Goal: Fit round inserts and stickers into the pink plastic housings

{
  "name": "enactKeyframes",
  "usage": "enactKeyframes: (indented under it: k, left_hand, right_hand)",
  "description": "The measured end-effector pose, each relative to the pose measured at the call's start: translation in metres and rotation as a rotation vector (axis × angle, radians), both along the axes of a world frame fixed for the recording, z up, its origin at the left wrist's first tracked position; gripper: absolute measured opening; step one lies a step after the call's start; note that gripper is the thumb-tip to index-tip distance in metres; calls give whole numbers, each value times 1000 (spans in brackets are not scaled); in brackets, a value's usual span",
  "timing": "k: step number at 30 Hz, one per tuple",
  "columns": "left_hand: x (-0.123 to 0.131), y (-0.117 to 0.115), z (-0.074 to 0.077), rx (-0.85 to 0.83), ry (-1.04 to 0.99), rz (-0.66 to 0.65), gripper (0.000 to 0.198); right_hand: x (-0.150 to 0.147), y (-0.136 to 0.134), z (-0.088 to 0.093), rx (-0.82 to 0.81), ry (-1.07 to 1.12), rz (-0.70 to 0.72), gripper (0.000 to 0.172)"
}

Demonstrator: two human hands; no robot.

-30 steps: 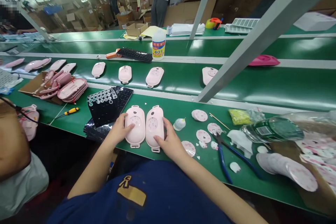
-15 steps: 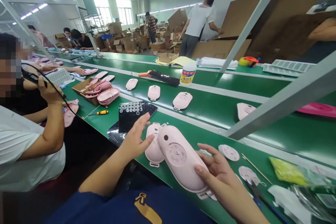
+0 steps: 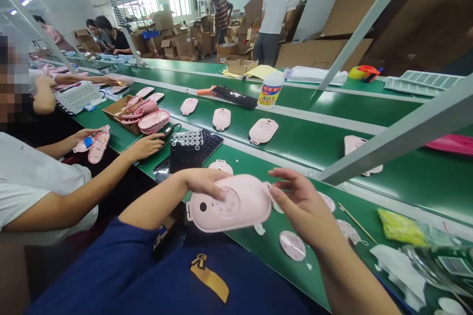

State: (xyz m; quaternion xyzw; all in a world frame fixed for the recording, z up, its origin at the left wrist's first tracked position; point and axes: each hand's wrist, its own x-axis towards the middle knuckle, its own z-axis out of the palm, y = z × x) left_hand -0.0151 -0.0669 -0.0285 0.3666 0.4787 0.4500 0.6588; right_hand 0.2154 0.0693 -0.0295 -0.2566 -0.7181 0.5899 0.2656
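Observation:
My left hand [image 3: 207, 182] is closed on a pale pink oval plastic case [image 3: 249, 206], its thumb pressed on the round printed window and its other fingers hidden behind. The case is held tilted above the green bench edge, a small dark hole showing near its left end. Close to the right end tab is my right hand [image 3: 301, 202], fingers apart and curved; whether its thumb touches the tab I cannot tell. Another pink case [image 3: 221, 166] lies behind my left hand, mostly covered. A round printed disc [image 3: 292, 245] rests on the bench below my right hand.
Pink cases [image 3: 263, 130] stand along the green conveyor, with a glue bottle [image 3: 271, 89] beyond. A slanted metal post [image 3: 399, 135] crosses the right side. Black sheets [image 3: 186, 152] lie at left, near a co-worker's hand [image 3: 148, 146]. A yellow packet [image 3: 401, 226] lies right.
The pink case has turned from slanted to nearly level and moved left. My left hand has taken hold of it; my right hand has loosened. The co-worker's raised hand has come down to the bench.

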Motion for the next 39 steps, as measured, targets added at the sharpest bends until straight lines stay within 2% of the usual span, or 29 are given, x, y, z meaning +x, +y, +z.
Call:
enactKeyframes:
  k: [1, 3, 6, 10, 13, 16, 20, 25, 27, 29, 31, 33, 35, 37, 39]
  left_hand:
    - [-3, -11, -3, 32, -36, 124, 65]
    - [-9, -32, -8, 107, -76, 323, 65]
    - [-16, -54, -16, 186, -127, 551, 70]
    - [-18, -66, -21, 230, -168, 745, 63]
    - [-14, -71, -22, 229, -192, 811, 60]
    - [-9, -73, -24, 211, -227, 848, 56]
    - [-4, -69, -30, 167, -299, 851, 54]
    - [8, -52, -30, 152, -350, 813, 57]
    - [16, -48, -26, 170, -350, 817, 58]
    - [25, -45, -22, 204, -348, 840, 56]
    - [37, -43, -19, 257, -335, 863, 53]
    - [50, -41, -18, 302, -287, 860, 54]
    - [63, -37, -20, 303, -226, 816, 55]
    - [76, -30, -24, 266, -188, 731, 57]
    - [89, -21, -30, 237, -172, 635, 63]
  right_hand:
    - [2, -1, -4, 85, 31, -70, 40]
    - [-2, -7, -15, 207, 23, -85, 34]
    - [-27, -28, -35, 475, -165, 91, 35]
    - [-73, -62, -59, 862, -444, 323, 62]
    - [-97, -76, -69, 973, -534, 436, 76]
    - [-103, -80, -71, 1000, -602, 481, 71]
    - [-98, -72, -71, 1009, -645, 402, 62]
    - [-96, -45, -74, 999, -693, 245, 58]
    - [-94, -35, -72, 966, -659, 165, 58]
    - [-84, -30, -69, 866, -534, 123, 56]
    - [-66, -28, -66, 619, -317, 138, 52]
    - [-43, -32, -63, 230, -98, 180, 53]
    - [-21, -39, -60, -139, 58, 210, 61]
    - [-3, -47, -56, -308, 169, 208, 74]
    - [10, -53, -50, -295, 219, 151, 84]
